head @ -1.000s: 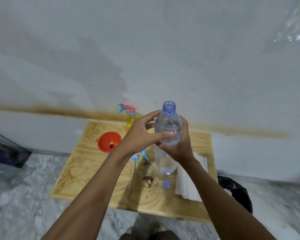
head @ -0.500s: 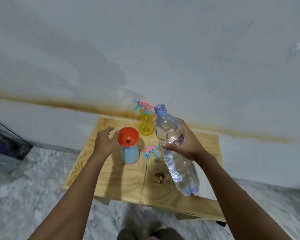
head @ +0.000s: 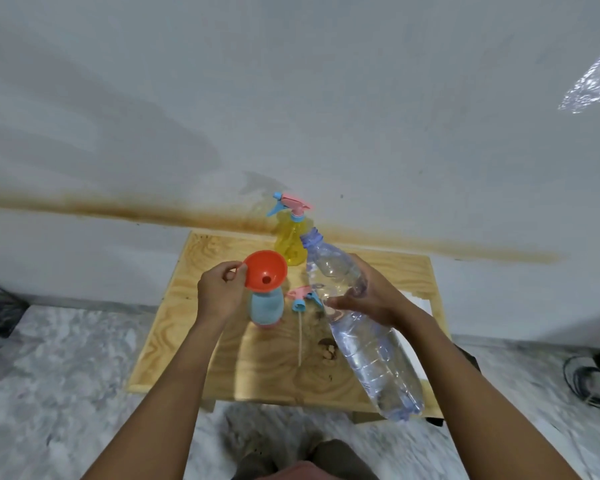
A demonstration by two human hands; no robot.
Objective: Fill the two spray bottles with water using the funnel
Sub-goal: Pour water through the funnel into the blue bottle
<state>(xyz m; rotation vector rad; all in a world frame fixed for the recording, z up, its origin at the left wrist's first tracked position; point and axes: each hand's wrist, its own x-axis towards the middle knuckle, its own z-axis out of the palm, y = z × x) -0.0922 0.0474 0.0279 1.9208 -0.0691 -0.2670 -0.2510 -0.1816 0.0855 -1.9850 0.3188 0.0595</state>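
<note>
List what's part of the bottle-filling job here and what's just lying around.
Job: funnel seated in the blue spray bottle; yellow spray bottle, head on; loose spray head; water bottle; left hand pinching the funnel; right hand gripping the water bottle.
Lying about: white paper on the table; dark object on the floor.

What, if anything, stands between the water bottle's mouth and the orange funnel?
Nothing visible. The mouth of the water bottle is apart from the funnel, open air between; the yellow spray bottle stands behind that gap, not in it.
</note>
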